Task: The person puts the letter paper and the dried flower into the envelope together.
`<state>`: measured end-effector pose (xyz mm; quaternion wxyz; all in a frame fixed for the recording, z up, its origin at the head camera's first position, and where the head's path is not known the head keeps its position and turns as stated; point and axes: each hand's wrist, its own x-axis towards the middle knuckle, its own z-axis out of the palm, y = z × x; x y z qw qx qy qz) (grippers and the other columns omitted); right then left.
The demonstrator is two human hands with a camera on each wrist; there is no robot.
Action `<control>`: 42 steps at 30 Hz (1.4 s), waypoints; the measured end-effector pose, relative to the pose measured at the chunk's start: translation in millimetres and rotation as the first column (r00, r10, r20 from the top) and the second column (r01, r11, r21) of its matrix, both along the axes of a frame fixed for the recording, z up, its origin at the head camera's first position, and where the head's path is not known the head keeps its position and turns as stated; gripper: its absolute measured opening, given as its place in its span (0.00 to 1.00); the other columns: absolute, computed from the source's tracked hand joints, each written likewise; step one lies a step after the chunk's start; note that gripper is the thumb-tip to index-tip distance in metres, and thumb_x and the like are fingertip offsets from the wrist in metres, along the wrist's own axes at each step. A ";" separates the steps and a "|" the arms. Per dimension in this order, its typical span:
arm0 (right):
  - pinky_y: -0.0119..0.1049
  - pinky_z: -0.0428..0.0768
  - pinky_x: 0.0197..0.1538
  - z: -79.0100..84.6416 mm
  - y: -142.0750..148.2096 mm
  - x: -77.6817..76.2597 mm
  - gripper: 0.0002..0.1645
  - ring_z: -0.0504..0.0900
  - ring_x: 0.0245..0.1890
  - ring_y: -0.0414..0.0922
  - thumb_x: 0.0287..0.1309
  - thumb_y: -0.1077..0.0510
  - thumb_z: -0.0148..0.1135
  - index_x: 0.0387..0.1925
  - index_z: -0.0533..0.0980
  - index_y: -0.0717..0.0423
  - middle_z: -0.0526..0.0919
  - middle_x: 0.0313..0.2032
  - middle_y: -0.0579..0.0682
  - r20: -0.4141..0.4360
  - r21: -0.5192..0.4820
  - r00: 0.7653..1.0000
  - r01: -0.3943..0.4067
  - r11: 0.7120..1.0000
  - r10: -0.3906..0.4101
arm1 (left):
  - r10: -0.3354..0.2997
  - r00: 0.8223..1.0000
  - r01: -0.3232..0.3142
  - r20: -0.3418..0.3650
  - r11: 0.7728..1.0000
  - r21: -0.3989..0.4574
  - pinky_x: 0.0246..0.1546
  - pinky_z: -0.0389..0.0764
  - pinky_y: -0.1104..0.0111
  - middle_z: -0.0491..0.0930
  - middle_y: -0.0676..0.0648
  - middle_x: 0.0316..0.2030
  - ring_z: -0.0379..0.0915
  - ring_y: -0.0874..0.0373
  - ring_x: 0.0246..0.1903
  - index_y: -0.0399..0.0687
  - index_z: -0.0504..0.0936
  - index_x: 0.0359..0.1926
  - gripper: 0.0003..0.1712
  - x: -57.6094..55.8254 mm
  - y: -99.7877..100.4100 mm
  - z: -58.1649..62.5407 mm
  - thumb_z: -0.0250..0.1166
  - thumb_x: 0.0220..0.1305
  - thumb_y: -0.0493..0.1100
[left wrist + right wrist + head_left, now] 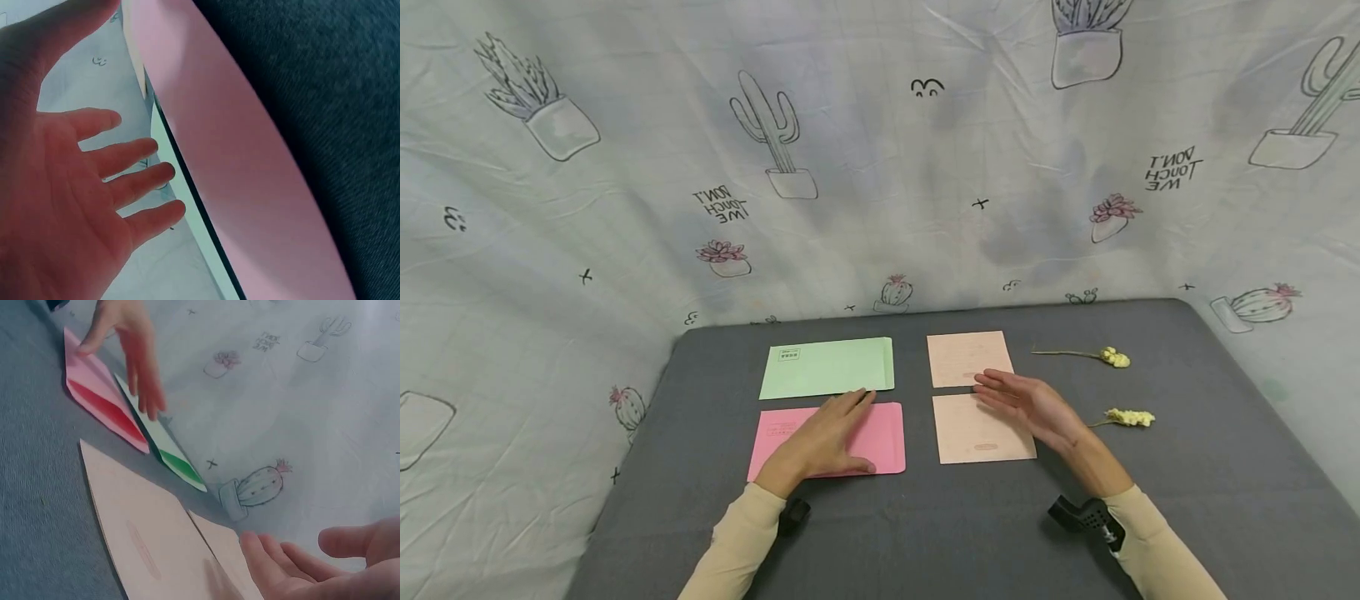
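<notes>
Over the pink envelope (883, 437) hovers my left hand (827, 437), fingers extended and apart; the left wrist view shows its bare palm above the pink paper (212, 144). Behind the pink one lies a green envelope (827, 371). To the right, two pale peach sheets (962, 429) of paper lie one behind the other. My right hand (1030, 408) is above them, its fingers straight, the palm turned inward and holding nothing. In the right wrist view, the nearer peach sheet (137, 525) lies left of the fingers.
Two yellow dried flower stems lie at the right, one farther back (1114, 357) and one nearer (1131, 417). The dark grey cloth-covered table (910, 533) meets a white curtain (865, 167) printed with cacti at its back edge.
</notes>
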<state>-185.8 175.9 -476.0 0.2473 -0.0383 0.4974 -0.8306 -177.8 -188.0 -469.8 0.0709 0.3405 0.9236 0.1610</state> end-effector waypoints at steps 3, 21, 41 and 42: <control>0.47 0.53 0.72 -3.3 -0.7 -1.1 0.34 0.59 0.71 0.57 0.79 0.59 0.33 0.73 0.35 0.71 0.61 0.70 0.63 0.053 -0.118 0.997 -0.048 0.992 0.054 | -0.015 1.000 0.015 0.011 1.000 -0.004 0.69 0.56 0.48 0.57 0.35 0.71 0.54 0.41 0.70 0.39 0.56 0.74 0.63 0.5 1.2 -3.0 0.77 0.45 0.62; 0.46 0.60 0.70 -10.3 -39.0 2.5 0.32 0.73 0.63 0.50 0.78 0.60 0.33 0.72 0.38 0.75 0.58 0.71 0.66 0.117 -0.143 0.983 -0.127 0.982 0.144 | -0.017 0.999 0.020 0.047 0.998 -0.067 0.69 0.53 0.44 0.59 0.36 0.71 0.53 0.40 0.71 0.53 0.54 0.76 0.64 3.7 10.3 -5.8 0.80 0.42 0.58; 0.45 0.70 0.65 -18.4 -89.3 21.9 0.31 0.70 0.64 0.58 0.76 0.59 0.40 0.69 0.51 0.80 0.62 0.67 0.72 0.066 0.022 0.947 -0.316 0.949 0.314 | -0.030 1.000 0.029 -0.005 0.992 -0.126 0.68 0.57 0.46 0.62 0.38 0.68 0.57 0.40 0.68 0.55 0.57 0.75 0.58 3.3 15.2 -4.3 0.77 0.46 0.59; 0.46 0.70 0.65 -18.6 -91.5 23.2 0.31 0.71 0.64 0.58 0.76 0.60 0.41 0.68 0.52 0.80 0.64 0.66 0.72 0.073 0.027 0.944 -0.325 0.945 0.322 | -0.033 0.999 0.031 -0.011 0.991 -0.128 0.68 0.57 0.46 0.62 0.38 0.68 0.57 0.40 0.67 0.55 0.58 0.75 0.58 3.1 15.2 -4.2 0.77 0.46 0.59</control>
